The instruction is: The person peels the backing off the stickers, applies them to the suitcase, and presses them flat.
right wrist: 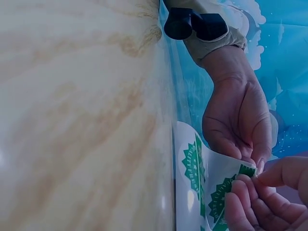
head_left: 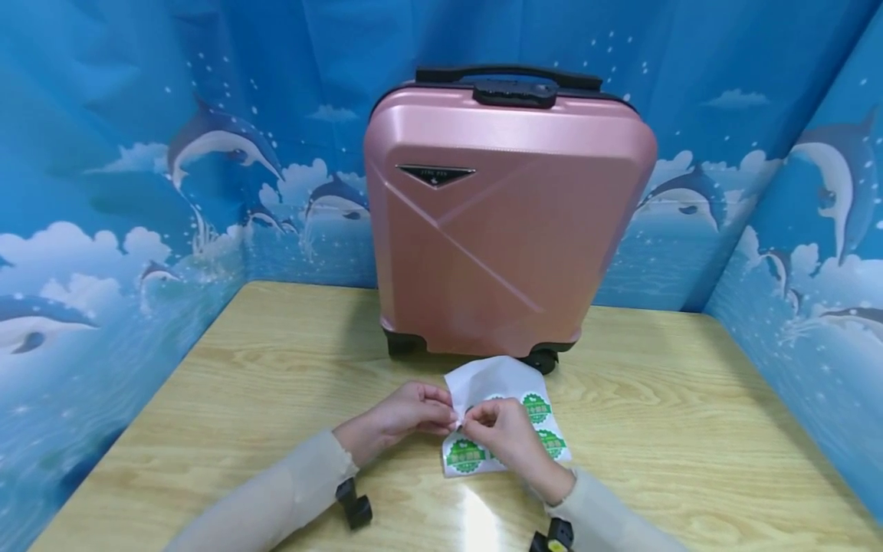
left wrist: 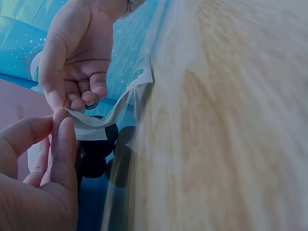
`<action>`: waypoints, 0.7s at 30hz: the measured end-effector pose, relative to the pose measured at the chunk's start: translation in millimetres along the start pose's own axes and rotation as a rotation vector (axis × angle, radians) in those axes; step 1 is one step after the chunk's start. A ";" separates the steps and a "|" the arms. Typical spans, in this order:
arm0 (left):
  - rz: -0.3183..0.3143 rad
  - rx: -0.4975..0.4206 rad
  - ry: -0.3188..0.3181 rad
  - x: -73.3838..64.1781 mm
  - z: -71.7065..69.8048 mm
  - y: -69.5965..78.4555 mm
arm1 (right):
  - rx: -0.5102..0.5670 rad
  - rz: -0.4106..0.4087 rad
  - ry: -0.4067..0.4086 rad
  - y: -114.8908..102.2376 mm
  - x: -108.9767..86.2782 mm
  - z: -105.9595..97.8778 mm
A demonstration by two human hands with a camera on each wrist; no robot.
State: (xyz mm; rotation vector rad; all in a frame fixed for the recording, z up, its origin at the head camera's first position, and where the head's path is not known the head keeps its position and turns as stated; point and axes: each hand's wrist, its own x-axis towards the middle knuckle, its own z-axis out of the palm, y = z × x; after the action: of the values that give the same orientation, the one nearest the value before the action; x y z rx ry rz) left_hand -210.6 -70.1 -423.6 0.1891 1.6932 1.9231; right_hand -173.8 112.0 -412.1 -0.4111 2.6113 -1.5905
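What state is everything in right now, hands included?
Left hand: pinching the edge of the sticker sheet.
Right hand: pinching the same edge.
Sticker sheet: bent, that edge lifted off the table.
Green stickers: several on the sheet.
Suitcase: upright, seemingly closed.
Top handle: lowered.
Dolphin backdrop: hanging.

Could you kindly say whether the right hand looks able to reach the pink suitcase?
Probably yes: the pink suitcase stands just beyond the sticker sheet with nothing tall between, though the right hand pinches the sheet's edge.
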 end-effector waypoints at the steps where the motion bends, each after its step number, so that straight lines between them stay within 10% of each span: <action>1: 0.000 -0.001 -0.001 -0.1 0.0 0.1 | -0.001 0.002 0.002 0.4 0.1 0.3; 21: 0.037 0.007 0.025 0.2 -13.3 0.3 | 0.105 0.033 -0.017 9.3 -3.1 -8.5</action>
State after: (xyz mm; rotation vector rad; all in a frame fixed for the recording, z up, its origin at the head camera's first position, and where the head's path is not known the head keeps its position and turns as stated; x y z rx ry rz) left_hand -217.0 -81.5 -425.9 0.2017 1.7241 1.9545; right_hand -174.2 124.2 -416.6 -0.3707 2.4953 -1.6958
